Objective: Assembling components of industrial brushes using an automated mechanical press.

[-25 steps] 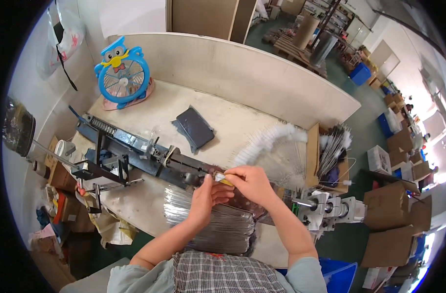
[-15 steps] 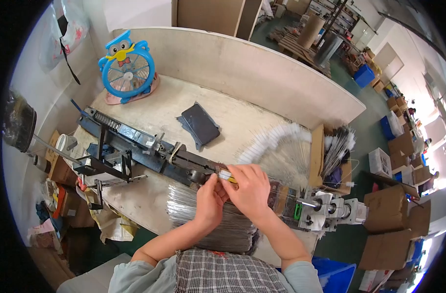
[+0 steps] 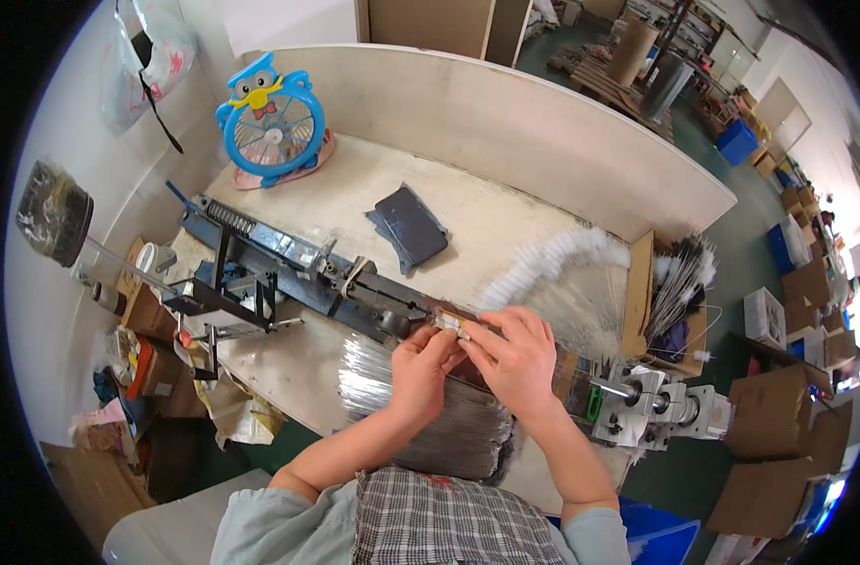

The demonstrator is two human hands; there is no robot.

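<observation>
My left hand [image 3: 421,375] and my right hand [image 3: 519,363] meet over the middle of a long dark metal bench fixture [image 3: 340,299]. Between their fingertips is a small yellow-and-white piece [image 3: 451,323], too small to name. The left thumb and fingers pinch its near side; the right thumb and index finger close on its right end. Just left of the fingertips sits a round dark knob [image 3: 392,323] on the fixture. A thick bundle of thin silvery wires [image 3: 439,438] lies below my hands, partly hidden by them and the forearms.
A dark phone-like slab [image 3: 413,231] lies on the bench behind the fixture. White-tipped wires [image 3: 543,268] fan out beside a cardboard box [image 3: 640,292] at the right. A metal shaft assembly [image 3: 661,400] stands right, a crank frame [image 3: 227,315] left, a blue fan [image 3: 275,132] far left.
The whole view has shifted, so everything sits further right. Relative to the fixture, my right hand has drawn slightly right, and more of the yellow-and-white piece shows between the fingertips.
</observation>
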